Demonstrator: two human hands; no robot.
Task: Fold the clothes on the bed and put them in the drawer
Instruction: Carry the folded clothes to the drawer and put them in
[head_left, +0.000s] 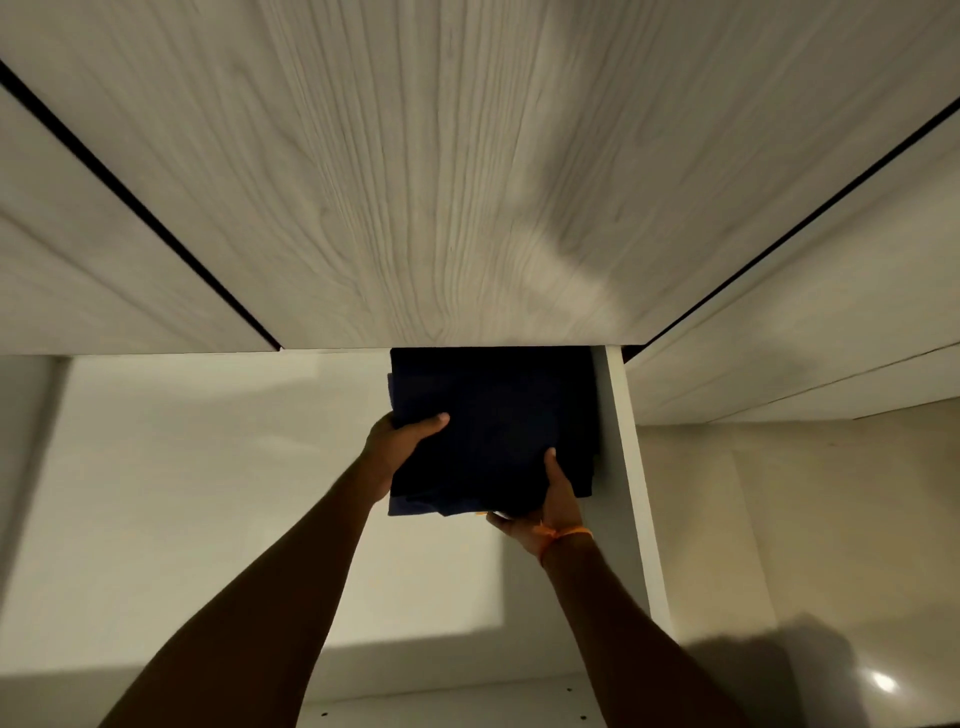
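Two hands grip folded dark clothes (493, 426) in drawer (621, 441); left (400, 447), right (550, 504).

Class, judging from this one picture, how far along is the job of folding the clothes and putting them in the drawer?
Done: the dark navy garment is already folded flat. In hand: the left hand and right hand grip its near edge, holding it at the back right of the open drawer, beside the side wall. Left: letting go and shutting the drawer. The bed is out of view, so remaining clothes cannot be judged.
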